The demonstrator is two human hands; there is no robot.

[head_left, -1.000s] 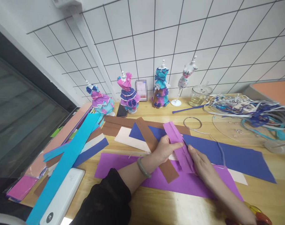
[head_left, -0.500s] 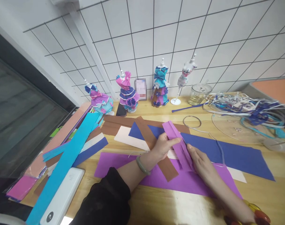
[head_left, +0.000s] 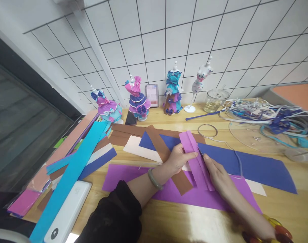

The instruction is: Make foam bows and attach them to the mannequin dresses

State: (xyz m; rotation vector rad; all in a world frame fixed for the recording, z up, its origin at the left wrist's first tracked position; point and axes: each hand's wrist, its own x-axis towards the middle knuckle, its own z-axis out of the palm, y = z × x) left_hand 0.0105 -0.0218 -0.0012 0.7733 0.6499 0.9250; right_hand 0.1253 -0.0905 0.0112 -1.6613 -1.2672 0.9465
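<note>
My left hand [head_left: 178,158] pinches a folded purple strip [head_left: 190,148] between thumb and fingers, holding it tilted above the table. At the strip's right edge is my right hand [head_left: 216,173], its fingers closed around a thin dark tool [head_left: 200,152], perhaps scissors, mostly hidden by the hand. Under both hands lies a wide purple sheet [head_left: 123,175]. A brown strip [head_left: 156,141] crosses beneath my left wrist, and a long dark blue sheet [head_left: 257,168] extends to the right behind my right hand.
Three small dressed mannequins [head_left: 173,91] and a bare one [head_left: 202,76] stand along the tiled wall. A glass jar [head_left: 216,101], tangled ribbons [head_left: 257,113] and a metal ring [head_left: 207,131] are at the back right. Blue strips [head_left: 78,165] and a white device [head_left: 70,209] lie left.
The purple strip has shifted slightly to the right and stands a little more upright, with its lower end spread more. Both hands have moved slightly right with it.
</note>
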